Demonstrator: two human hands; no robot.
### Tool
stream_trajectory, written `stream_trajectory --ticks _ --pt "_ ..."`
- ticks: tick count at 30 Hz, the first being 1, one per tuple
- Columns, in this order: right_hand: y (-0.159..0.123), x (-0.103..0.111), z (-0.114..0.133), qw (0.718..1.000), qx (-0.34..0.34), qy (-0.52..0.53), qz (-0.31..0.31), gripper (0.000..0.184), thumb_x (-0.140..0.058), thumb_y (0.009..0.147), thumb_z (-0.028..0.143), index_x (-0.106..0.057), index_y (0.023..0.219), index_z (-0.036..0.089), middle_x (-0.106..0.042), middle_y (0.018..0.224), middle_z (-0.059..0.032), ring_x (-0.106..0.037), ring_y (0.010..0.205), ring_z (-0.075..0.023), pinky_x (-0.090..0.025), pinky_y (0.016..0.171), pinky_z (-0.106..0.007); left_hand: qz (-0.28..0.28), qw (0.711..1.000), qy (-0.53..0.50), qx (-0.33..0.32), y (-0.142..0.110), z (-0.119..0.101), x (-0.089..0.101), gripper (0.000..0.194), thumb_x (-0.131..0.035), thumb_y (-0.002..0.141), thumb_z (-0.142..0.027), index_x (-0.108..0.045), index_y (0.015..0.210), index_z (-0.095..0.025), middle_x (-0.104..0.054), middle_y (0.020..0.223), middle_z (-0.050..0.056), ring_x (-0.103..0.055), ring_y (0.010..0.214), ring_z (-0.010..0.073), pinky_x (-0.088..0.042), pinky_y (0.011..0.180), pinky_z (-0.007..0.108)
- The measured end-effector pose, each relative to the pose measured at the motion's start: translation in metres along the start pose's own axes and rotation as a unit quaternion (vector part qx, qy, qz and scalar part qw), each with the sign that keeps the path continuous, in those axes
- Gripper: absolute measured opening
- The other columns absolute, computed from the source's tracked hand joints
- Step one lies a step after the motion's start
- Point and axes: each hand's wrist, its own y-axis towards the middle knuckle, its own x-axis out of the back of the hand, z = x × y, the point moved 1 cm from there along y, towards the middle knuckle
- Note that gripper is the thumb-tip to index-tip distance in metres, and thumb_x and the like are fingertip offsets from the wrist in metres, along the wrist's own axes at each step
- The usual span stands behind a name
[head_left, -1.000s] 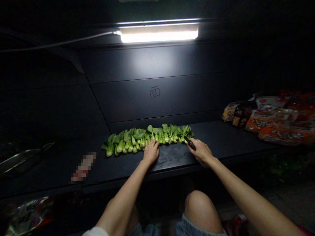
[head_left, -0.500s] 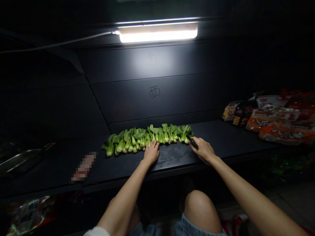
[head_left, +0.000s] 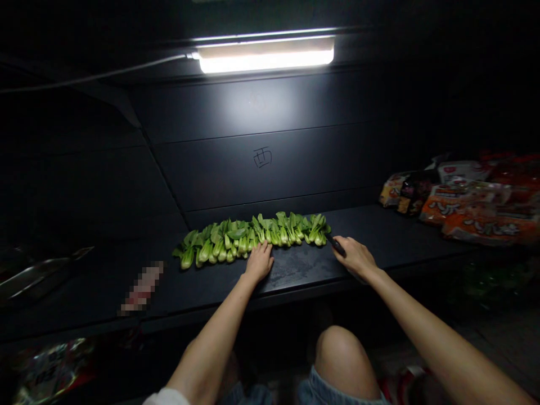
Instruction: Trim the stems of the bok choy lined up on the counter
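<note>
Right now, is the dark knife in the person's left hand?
No, the dark knife is in the right hand, beside the end of the bok choy row; the left hand holds nothing.

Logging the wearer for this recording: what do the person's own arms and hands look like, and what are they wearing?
The left hand and right hand are bare, with no gloves, cables or visible markings, and the forearms are uncovered. A white sleeve shows at the upper left arm; blue denim shorts show below.
</note>
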Motion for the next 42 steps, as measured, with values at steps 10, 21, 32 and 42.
stream_trajectory --ticks 10,21,32,42 --pt "-0.001 -0.002 -0.002 1.0 -0.016 -0.007 0.011 0.029 -0.043 0.091 0.034 -0.059 0.113 0.023 -0.067 0.096 -0.0074 -0.063 0.085 -0.0192 -0.039 0.068 -0.025 0.003 1.0 -0.003 -0.002 0.0 0.002 -0.003 0.052 -0.043 0.09 -0.027 -0.039 0.14 -0.013 -0.034 0.151 0.013 -0.031 0.139 0.03 -0.027 0.113 0.046" --pt "-0.001 0.001 0.01 1.0 0.011 0.018 0.017 0.03 -0.043 0.091 0.033 -0.058 0.114 0.021 -0.067 0.099 -0.0082 -0.063 0.088 -0.0198 -0.04 0.071 -0.026 0.0 1.0 -0.015 -0.005 0.0 0.004 -0.006 0.053 -0.043 0.089 -0.028 -0.039 0.14 -0.014 -0.033 0.152 0.013 -0.029 0.14 0.0302 -0.026 0.114 0.047" --pt "0.002 0.003 0.042 0.996 0.065 0.049 0.023 0.028 -0.045 0.091 0.03 -0.058 0.113 0.02 -0.066 0.105 -0.0087 -0.061 0.096 -0.02 -0.04 0.075 -0.025 0.015 0.998 -0.056 -0.024 -0.003 0.016 -0.003 0.054 -0.043 0.09 -0.031 -0.035 0.142 -0.017 -0.029 0.154 0.011 -0.024 0.142 0.025 -0.024 0.115 0.044" --pt "0.009 -0.004 0.064 0.994 0.095 0.041 0.029 0.027 -0.048 0.089 0.026 -0.058 0.114 0.02 -0.066 0.109 -0.0091 -0.059 0.104 -0.0216 -0.04 0.08 -0.026 -0.111 0.993 0.021 0.032 -0.017 0.036 0.025 0.045 -0.04 0.09 -0.025 -0.047 0.134 -0.017 -0.034 0.151 0.012 -0.02 0.144 0.0256 -0.012 0.118 0.051"
